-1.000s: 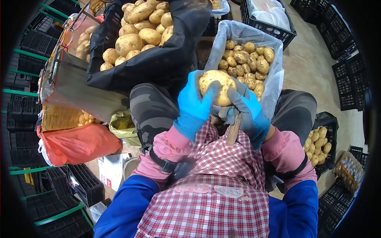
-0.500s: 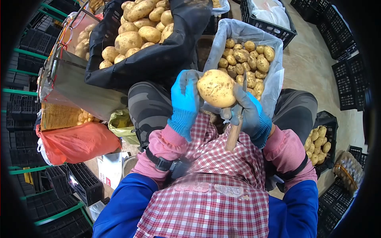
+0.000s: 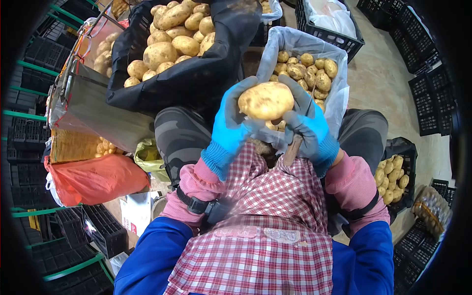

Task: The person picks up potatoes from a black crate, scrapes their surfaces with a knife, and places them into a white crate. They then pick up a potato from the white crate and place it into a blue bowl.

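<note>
A large yellow potato (image 3: 266,101) with brown specks is held up between both hands above my lap. My left hand (image 3: 233,115), in a blue and grey glove, wraps round its left side. My right hand (image 3: 307,123), gloved the same way, touches its right side and also grips a tool with a wooden handle (image 3: 292,150). The tool's blade is mostly hidden behind the fingers. Just beyond the hands, small potatoes (image 3: 314,78) lie in a crate lined with pale plastic (image 3: 280,42).
Bigger potatoes (image 3: 160,53) fill a black-lined crate (image 3: 167,86) at upper left. A red sack (image 3: 98,179) lies at left. Another crate of potatoes (image 3: 392,179) stands by my right leg. Black crates (image 3: 432,103) line the right side.
The potato has turned to lie more level and moved slightly up and left. Both hands now cup it from the sides, and the tool's blade, upright before, is less visible.
</note>
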`<state>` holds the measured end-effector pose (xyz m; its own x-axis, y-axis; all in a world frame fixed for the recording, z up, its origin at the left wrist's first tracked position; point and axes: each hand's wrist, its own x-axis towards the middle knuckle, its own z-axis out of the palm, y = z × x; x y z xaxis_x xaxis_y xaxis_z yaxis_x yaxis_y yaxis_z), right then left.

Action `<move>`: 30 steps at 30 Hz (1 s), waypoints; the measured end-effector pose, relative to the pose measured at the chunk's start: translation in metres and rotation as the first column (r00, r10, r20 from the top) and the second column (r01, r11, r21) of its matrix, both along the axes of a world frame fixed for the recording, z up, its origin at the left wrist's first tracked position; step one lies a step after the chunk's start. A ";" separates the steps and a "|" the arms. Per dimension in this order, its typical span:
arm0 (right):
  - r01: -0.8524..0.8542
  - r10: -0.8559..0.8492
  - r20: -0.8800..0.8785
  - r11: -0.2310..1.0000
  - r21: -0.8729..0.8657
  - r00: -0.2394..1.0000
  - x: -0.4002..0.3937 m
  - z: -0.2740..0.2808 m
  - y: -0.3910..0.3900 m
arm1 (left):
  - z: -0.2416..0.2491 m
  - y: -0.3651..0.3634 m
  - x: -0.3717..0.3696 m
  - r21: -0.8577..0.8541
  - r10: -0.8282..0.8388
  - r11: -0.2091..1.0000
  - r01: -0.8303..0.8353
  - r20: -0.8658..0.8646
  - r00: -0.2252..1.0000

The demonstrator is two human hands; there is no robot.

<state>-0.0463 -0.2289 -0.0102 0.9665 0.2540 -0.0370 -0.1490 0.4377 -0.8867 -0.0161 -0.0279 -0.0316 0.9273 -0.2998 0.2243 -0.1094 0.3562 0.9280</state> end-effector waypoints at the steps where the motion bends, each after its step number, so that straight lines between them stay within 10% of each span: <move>1: 0.001 -0.001 -0.001 1.000 0.015 1.000 0.001 0.003 -0.001 | 0.000 0.002 0.001 0.016 -0.005 1.000 0.004 0.026 1.000; 10: 0.092 -0.094 0.142 0.996 0.017 0.985 0.004 -0.029 0.012 | -0.005 -0.004 0.000 0.080 -0.004 0.997 0.000 0.053 0.999; 17: -0.184 0.214 -0.100 0.952 0.245 0.972 -0.005 -0.025 0.008 | -0.009 0.000 -0.003 0.128 0.118 0.981 -0.146 0.200 0.973; 30: 0.186 -0.201 0.104 0.972 0.143 0.974 -0.002 -0.002 0.023 | -0.012 -0.009 -0.006 0.034 0.038 0.999 -0.036 -0.070 0.997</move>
<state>-0.0484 -0.2058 -0.0119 0.9933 0.0566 0.1004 0.0515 0.5615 -0.8259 -0.0218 -0.0364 -0.0441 0.9510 -0.2712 0.1485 -0.0556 0.3225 0.9449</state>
